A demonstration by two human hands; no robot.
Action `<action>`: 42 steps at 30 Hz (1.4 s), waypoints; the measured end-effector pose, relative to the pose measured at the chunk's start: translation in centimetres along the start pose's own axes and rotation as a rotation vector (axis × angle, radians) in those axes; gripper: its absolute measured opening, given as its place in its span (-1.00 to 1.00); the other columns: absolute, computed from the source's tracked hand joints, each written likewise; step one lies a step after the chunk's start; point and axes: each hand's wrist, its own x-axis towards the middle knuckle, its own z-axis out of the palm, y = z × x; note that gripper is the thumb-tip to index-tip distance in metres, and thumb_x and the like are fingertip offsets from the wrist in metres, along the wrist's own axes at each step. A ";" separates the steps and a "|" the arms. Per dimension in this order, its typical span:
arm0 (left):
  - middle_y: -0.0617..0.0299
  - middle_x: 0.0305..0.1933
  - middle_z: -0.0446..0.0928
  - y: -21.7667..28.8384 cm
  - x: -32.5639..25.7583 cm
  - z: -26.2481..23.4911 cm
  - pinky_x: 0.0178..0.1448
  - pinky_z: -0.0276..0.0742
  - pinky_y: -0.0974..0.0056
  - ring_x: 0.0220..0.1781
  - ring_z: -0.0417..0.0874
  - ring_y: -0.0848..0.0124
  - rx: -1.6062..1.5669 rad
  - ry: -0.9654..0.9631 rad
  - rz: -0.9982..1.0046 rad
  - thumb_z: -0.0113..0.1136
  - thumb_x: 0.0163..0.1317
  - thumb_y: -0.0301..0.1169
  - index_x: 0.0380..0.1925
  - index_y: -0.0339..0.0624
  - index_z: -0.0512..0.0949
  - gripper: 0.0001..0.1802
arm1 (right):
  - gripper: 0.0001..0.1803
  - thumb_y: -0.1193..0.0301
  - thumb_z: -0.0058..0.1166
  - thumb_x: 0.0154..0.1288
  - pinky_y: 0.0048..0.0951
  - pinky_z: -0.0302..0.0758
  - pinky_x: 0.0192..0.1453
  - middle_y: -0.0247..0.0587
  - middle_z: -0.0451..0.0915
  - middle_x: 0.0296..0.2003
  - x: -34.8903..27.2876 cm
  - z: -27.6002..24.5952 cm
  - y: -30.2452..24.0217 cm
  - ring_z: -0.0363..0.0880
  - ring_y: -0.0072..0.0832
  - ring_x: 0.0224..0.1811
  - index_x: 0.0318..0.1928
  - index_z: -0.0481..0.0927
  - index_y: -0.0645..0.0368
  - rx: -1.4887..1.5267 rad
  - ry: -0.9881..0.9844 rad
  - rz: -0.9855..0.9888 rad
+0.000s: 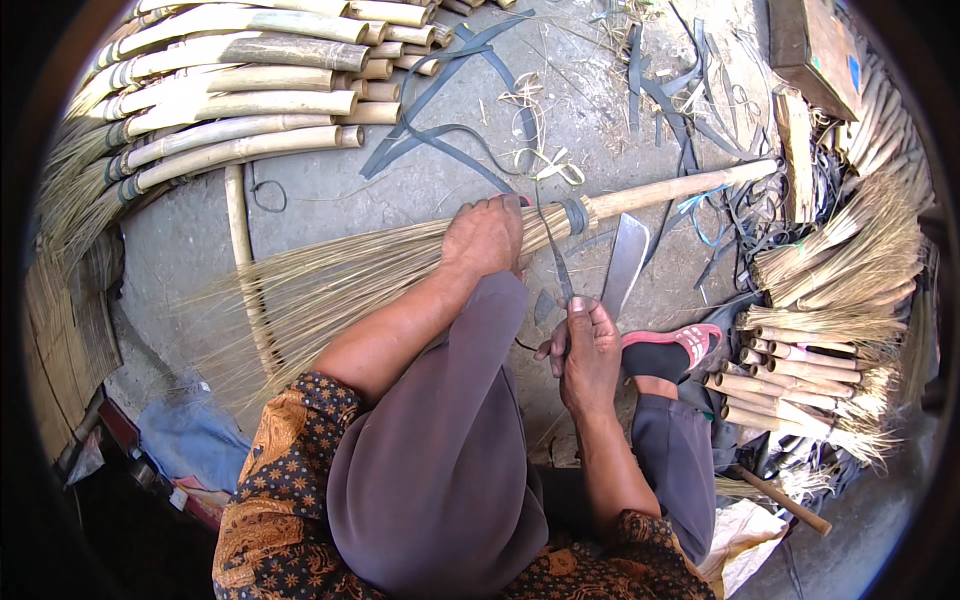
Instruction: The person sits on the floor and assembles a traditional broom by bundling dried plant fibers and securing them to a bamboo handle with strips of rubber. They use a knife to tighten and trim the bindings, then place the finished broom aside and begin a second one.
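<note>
A stick broom (pixel 360 255) lies across the floor in front of me, its thin straw fanning left and its pale handle (pixel 690 190) pointing right. My left hand (pixel 484 237) is closed round the straw, just left of the dark binding (pixel 575 215). A narrow dark rubber strip (pixel 557 250) runs from beside the binding to my right hand (pixel 588 350), pinched between thumb and fingers. Beyond those fingers rises a broad knife blade (pixel 626 262); its handle is hidden, so I cannot tell whether the hand also holds it.
Finished-looking brooms with bamboo handles (pixel 250 105) are stacked at upper left. Loose rubber strips (pixel 440 110) litter the floor. Straw bundles (pixel 840 250) and short bamboo-ended bundles (pixel 790 375) lie right, below a wooden box (pixel 815 55). My sandalled foot (pixel 675 350) rests beside the knife.
</note>
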 end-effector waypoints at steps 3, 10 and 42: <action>-0.13 0.14 0.69 0.2 -0.1 -0.3 0.28 0.60 0.04 0.21 0.74 0.09 0.002 -0.008 -0.019 0.37 0.23 -0.32 0.39 -0.47 0.32 -0.22 | -0.72 0.21 0.02 0.71 -0.61 0.38 -0.55 -0.42 0.46 -0.62 -0.5 -0.1 -0.1 0.41 -0.67 -0.67 -0.07 0.56 0.17 -0.038 -0.012 0.005; -0.12 0.29 0.61 0.5 -0.5 -1.0 0.35 0.56 0.03 0.31 0.68 0.07 0.004 -0.027 0.002 0.63 -0.01 -0.19 0.57 -0.26 0.20 0.17 | -0.74 0.21 0.04 0.70 -0.59 0.46 -0.46 -0.47 0.43 -0.62 -0.9 -0.2 -0.3 0.35 -0.72 -0.64 -0.06 0.57 0.16 -0.041 0.011 -0.014; 0.22 -0.04 0.75 -1.0 1.5 -4.9 0.18 0.56 0.27 0.04 0.71 0.40 -0.759 -0.729 0.325 0.61 0.08 -0.13 0.12 -0.19 0.64 -0.36 | -0.78 0.31 0.16 0.52 -0.13 0.63 -0.13 0.00 0.75 -0.23 10.3 -4.7 -2.0 0.78 -0.13 -0.19 -0.07 0.67 0.21 -1.605 -0.071 -0.870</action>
